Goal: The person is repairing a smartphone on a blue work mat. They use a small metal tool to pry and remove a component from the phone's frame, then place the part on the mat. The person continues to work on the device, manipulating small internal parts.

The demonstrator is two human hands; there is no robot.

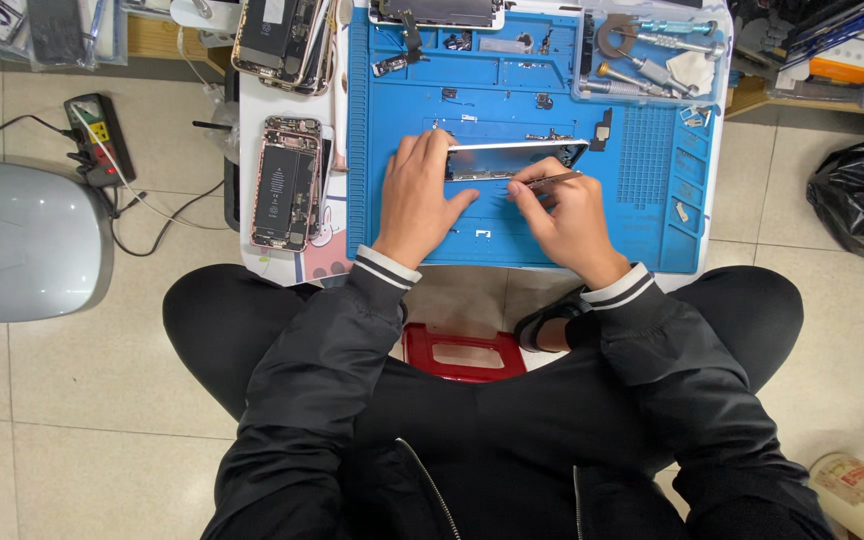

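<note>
The blue work mat point(652, 215) covers most of the small white bench point(287, 265), and everything here is placed from it. Near the mat's middle lies an opened phone frame point(517, 158), its long side running left to right. The left hand point(420, 195) presses down on the frame's left end, fingers curled over its near edge in a holding grip. The right hand point(570, 215) sits just right of it on the mat, its grip pinched around thin metal tweezers point(550, 181) whose tip points left at the frame's lower edge. Off the mat's left edge, on the bare bench, an opened phone body point(282, 183) lies with its battery and boards showing. Beyond that, at the mat's upper left corner, more stripped phone shells point(282, 42) are stacked. At the mat's upper right corner a clear plastic tray point(652, 55) holds screwdrivers and small tools. Small loose parts are scattered over the mat's far compartments.
</note>
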